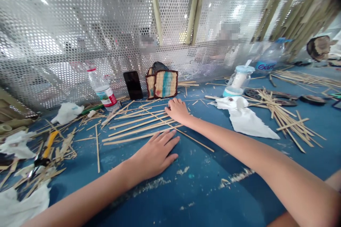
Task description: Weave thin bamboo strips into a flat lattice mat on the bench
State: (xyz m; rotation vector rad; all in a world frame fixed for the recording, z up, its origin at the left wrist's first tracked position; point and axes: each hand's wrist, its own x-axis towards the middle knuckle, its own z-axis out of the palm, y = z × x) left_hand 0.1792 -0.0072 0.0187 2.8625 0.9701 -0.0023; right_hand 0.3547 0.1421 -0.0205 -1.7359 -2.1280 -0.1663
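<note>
Several thin, pale bamboo strips [133, 126] lie side by side on the blue table, and a longer strip [198, 142] crosses them on a slant. My left hand [157, 154] rests palm down just in front of their right ends, fingers stretched and apart, holding nothing. Farther back, my right hand [178, 111] bends its fingers down over the right part of the row. Its thumb and fingers close on a bamboo strip there; the fingertips are partly hidden. Just behind this hand stands a woven, striped piece with dark edging [166, 84].
A phone [133, 85] and a plastic bottle [103, 90] stand at the back. Left lie a yellow-handled cutter [49, 144], scraps and tissues [68, 112]. Right are a lidded cup [238, 82], a tissue [242, 118] and a strip pile [282, 115]. Perforated metal [117, 42] rises behind.
</note>
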